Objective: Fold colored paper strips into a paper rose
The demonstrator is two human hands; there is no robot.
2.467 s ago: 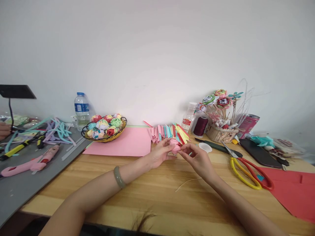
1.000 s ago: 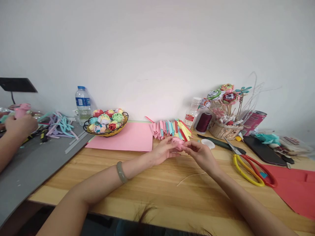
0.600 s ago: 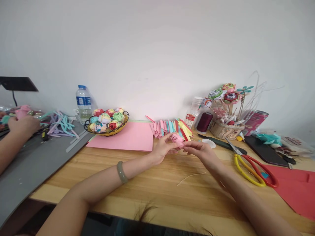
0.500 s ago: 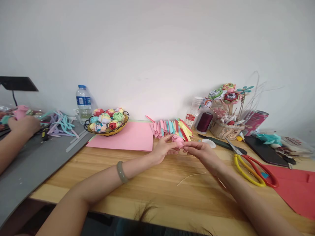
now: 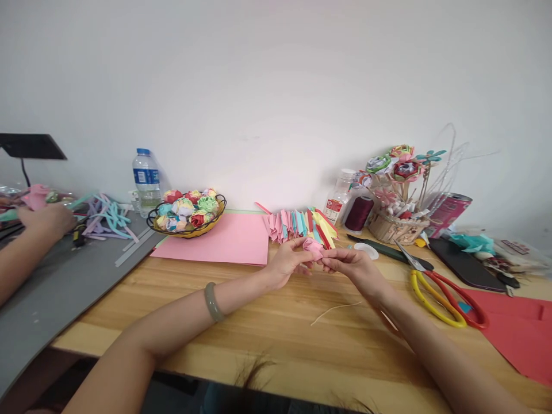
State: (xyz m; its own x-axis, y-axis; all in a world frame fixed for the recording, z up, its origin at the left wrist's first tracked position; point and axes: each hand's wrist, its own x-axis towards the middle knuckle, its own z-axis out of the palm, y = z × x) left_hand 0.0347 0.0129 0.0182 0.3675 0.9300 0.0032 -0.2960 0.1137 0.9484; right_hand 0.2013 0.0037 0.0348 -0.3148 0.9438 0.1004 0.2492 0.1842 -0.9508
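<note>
Between my two hands is a small pink folded paper flower, held just above the wooden table. My left hand has its fingers closed round the flower's left side. With thumb and fingertips, my right hand pinches its lower right edge. Right behind them lies a row of folded paper pieces in pink, blue, red and yellow. A thin pale string rests on the table below my hands.
A basket of paper flowers stands on pink paper. To the right are scissors, a thread spool, a plastic bottle, a phone and red paper. Another person's hand works at far left.
The pink paper flower has turned slightly between my hands, and my right fingers have shifted a little on its edge. The other person's hand at far left has moved slightly right.
</note>
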